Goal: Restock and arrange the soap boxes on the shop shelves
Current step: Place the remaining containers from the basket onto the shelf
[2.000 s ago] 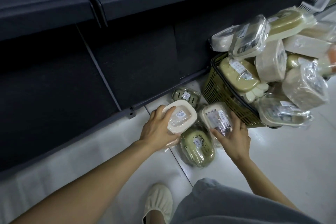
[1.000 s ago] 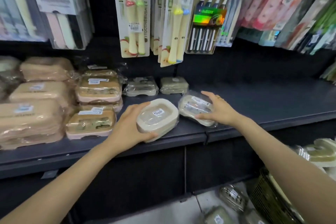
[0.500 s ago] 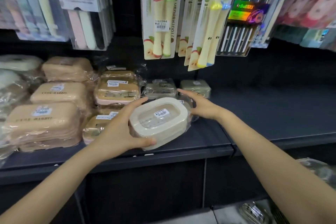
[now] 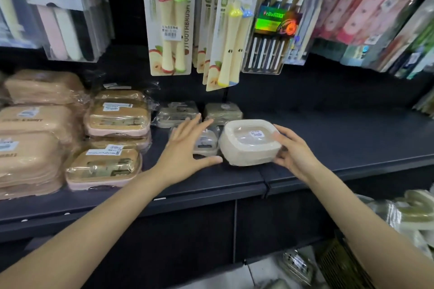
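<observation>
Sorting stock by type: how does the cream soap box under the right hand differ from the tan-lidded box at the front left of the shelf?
The cream soap box is squarish with rounded corners; the tan-lidded soap box is long and rectangular. The cream one is a single pale colour; the tan-lidded one sits on a pink base. The right hand holds the cream one; nothing touches the tan-lidded one. Both are wrapped in clear film, carry a white label and rest on the dark shelf.
</observation>
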